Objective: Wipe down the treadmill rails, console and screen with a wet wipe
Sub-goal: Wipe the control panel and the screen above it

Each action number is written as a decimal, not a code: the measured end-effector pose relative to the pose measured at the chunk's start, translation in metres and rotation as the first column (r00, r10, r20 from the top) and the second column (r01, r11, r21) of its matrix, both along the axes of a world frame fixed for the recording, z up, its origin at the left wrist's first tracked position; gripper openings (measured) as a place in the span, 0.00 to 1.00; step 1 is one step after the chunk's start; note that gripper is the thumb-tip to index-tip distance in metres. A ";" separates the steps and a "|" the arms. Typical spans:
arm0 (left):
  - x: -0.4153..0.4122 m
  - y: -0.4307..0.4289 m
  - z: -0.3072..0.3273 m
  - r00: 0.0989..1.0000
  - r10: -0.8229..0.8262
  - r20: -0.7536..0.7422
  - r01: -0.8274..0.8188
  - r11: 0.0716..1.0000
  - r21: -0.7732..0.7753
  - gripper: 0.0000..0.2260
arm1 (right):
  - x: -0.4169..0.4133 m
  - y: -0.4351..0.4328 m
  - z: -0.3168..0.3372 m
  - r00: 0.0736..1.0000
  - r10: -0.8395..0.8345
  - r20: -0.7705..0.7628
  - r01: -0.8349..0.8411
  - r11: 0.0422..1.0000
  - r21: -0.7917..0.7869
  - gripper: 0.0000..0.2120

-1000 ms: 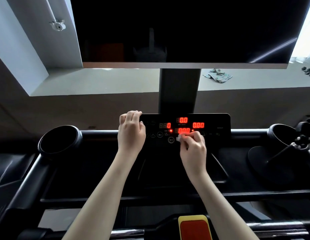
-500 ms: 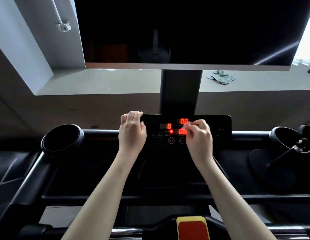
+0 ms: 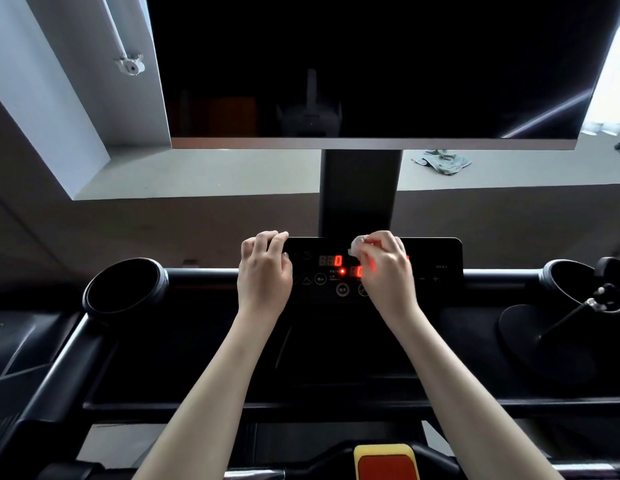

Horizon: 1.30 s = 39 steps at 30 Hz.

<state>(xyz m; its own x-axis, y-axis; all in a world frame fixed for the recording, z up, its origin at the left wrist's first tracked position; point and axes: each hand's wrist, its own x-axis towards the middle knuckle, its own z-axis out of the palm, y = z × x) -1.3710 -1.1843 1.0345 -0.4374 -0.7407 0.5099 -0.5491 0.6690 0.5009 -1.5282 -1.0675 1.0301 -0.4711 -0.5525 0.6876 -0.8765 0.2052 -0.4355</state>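
The black treadmill console shows red lit digits and round buttons. My right hand pinches a small crumpled white wet wipe against the console's upper middle, covering some of the digits. My left hand grips the console's top left corner, fingers curled over its edge. A large dark screen hangs above on a black post. The black left rail slopes toward me at lower left.
Black cup holders sit at the left and right of the console bar. A phone stand occupies the right tray. A red and yellow stop button is at the bottom. A crumpled cloth lies on the far ledge.
My right hand has slid the wipe up the console, from the lower row of digits to the top edge. My left hand has kept its grip on the corner.
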 end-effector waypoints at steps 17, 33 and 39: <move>-0.021 0.012 -0.003 0.984 0.074 0.165 -0.039 0.978 -0.203 0.21 | 0.004 0.018 -0.016 0.999 -0.036 0.003 0.036 0.999 -0.034 0.06; -0.036 0.021 -0.004 0.990 0.022 0.141 0.007 0.980 -0.200 0.16 | 0.004 0.047 -0.030 0.975 -0.199 0.095 0.208 0.973 -0.096 0.07; -0.039 0.024 -0.004 0.991 0.034 0.130 -0.007 0.980 -0.199 0.15 | -0.001 0.057 -0.040 1.000 -0.007 0.009 0.007 1.000 -0.008 0.06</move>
<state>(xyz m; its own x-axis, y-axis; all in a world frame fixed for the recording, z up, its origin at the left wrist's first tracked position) -1.4101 -1.1605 1.0309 -0.4962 -0.6408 0.5858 -0.6161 0.7353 0.2824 -1.5293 -1.0106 0.9903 -0.4813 -0.5434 0.6877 -0.8709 0.2076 -0.4455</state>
